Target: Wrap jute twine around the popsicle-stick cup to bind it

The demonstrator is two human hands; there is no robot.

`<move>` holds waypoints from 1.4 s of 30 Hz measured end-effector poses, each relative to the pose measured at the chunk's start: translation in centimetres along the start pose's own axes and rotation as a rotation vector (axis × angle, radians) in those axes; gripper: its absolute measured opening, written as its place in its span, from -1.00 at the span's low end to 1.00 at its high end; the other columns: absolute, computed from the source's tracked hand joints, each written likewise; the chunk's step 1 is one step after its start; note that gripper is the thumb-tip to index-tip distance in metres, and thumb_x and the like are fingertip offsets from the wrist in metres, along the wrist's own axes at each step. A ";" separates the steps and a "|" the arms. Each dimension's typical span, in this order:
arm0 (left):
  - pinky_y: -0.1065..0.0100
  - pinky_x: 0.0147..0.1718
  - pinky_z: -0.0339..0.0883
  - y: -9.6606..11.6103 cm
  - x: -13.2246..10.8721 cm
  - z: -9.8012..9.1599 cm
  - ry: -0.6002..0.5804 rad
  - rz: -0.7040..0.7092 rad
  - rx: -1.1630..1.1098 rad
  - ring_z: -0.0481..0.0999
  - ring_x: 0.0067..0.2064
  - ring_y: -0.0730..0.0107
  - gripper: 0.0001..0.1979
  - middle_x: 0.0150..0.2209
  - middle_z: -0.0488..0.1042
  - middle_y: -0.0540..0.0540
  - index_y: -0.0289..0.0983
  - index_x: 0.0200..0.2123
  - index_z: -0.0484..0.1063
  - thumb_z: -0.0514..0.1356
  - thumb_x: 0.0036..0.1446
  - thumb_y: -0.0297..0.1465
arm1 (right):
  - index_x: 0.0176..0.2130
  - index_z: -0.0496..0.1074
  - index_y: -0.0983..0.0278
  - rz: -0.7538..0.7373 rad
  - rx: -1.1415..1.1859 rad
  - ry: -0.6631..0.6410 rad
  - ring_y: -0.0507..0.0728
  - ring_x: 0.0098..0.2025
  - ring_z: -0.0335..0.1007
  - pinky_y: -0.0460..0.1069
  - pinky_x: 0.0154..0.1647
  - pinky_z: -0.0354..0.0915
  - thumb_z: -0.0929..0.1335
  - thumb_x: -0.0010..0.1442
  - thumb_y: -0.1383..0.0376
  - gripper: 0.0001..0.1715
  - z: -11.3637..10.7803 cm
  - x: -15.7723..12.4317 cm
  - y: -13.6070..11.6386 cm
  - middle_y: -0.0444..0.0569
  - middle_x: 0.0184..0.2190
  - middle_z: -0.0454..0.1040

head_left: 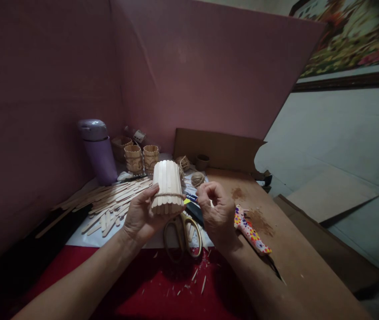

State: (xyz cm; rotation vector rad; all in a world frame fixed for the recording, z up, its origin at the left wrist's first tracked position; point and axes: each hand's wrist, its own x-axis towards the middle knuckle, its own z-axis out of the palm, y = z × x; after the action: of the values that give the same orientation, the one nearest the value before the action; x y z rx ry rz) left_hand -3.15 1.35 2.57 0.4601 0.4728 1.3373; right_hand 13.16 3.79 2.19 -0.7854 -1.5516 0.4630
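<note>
Pink panels [209, 66] rise behind the left hand [139, 217] gripping a twine-banded craft-stick cup [167, 182]; I can't tell if the right hand [218, 213] holds anything.

Head camera looks forward and down

I note pink panels [189, 66] behind and left of the desk [305, 280]; framed picture [352, 40] on pale wall [345, 115], right. Light dim, far left darkest.

The pale craft-stick cylinder [167, 180], held aloft, tilts slightly, ringed low by apparent twine [169, 194].
</note>
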 end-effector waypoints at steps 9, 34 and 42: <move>0.28 -0.30 0.50 -0.4 -0.3 0.3 -0.062 0.157 0.097 0.60 -0.32 0.18 -0.47 -0.31 0.61 -0.17 -0.40 0.05 0.34 0.23 -0.07 -0.53 | -0.27 0.43 0.26 -0.168 -0.111 -0.183 0.04 -0.41 0.34 -0.05 -0.38 0.27 0.28 0.28 0.32 -0.86 -0.1 -0.4 -1.3 -0.09 -0.44 0.44; 0.38 -0.30 0.40 -0.7 0.0 0.5 0.021 0.459 0.441 0.54 -0.22 0.25 -0.51 -0.25 0.55 -0.09 -0.29 -0.11 0.42 0.41 -0.19 -0.47 | -0.32 0.29 0.26 -0.410 -0.391 -0.378 0.09 -0.35 0.29 0.00 -0.34 0.27 0.20 0.28 0.39 -0.86 0.1 -0.5 -1.3 -0.03 -0.40 0.35; 0.20 -0.23 0.49 -0.3 -0.3 1.1 -0.002 0.282 0.280 0.58 -0.22 0.10 -0.35 -0.23 0.57 -0.18 -0.32 0.06 0.30 0.38 -0.15 -0.46 | -0.27 0.25 0.24 -0.122 -0.137 -0.158 0.05 -0.39 0.29 -0.03 -0.39 0.26 0.19 0.31 0.31 -0.91 0.1 -0.7 -0.8 -0.11 -0.42 0.32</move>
State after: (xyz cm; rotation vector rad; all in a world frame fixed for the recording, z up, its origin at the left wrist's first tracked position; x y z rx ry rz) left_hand -2.29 0.94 3.30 0.7815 0.6135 1.5480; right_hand 12.89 2.78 2.23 -0.7679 -1.7819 0.3380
